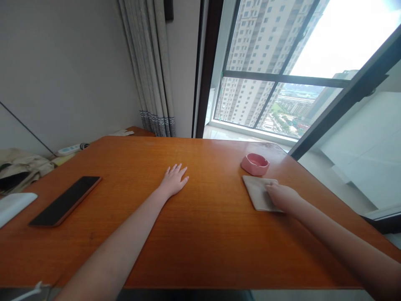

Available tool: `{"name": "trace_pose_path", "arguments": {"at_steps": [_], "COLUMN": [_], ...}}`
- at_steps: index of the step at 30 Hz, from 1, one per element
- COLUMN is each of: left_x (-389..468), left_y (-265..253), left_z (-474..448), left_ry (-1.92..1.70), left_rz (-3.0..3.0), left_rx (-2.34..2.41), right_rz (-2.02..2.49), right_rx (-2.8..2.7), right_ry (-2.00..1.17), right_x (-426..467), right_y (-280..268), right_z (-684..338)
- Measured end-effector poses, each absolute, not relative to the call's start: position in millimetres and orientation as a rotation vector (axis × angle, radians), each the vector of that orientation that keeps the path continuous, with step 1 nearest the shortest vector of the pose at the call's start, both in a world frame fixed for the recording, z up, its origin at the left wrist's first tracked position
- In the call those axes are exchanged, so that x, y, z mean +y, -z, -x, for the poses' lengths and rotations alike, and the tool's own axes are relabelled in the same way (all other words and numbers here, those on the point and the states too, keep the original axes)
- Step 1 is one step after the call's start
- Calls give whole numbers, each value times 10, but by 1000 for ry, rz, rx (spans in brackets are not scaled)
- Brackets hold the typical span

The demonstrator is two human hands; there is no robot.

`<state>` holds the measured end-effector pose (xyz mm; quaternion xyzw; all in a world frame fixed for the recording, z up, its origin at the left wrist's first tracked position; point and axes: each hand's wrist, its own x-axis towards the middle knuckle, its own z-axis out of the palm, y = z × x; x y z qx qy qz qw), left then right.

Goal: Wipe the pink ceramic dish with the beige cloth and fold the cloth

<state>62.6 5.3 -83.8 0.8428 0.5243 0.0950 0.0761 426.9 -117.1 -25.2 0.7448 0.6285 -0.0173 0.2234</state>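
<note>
A brown wooden desk (194, 242) spreads across the view, with a tall window (266, 83) beyond its right side and a grey curtain (153, 67) beyond its left. Toward the desk's left edge lies a flat black slab (65, 200). At the right, a folded beige cloth (255, 192) lies under the right hand (278, 196), its fingers curled; whether they grip the cloth I cannot tell. The left hand (173, 182) rests palm down, fingers spread, holding nothing. Just beyond the cloth sits a pink dish (255, 167).
</note>
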Motion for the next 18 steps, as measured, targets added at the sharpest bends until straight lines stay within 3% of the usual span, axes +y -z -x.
{"name": "trace_pose_path", "arguments": {"at_steps": [7, 11, 18], "left_x": [36, 35, 64], "left_y": [843, 831, 847], "left_z": [-660, -662, -673], "left_ry": [-290, -287, -240], "left_rz": [-2539, -2542, -2558], "left_rx": [1614, 1610, 1642], "right_rz": [-2281, -2305, -2280], "right_rx": [1720, 2194, 2974], "right_ry": [-92, -176, 539], "right_x": [-1070, -798, -226], "right_y": [65, -6, 590], "right_z": [-4321, -3807, -2884]}}
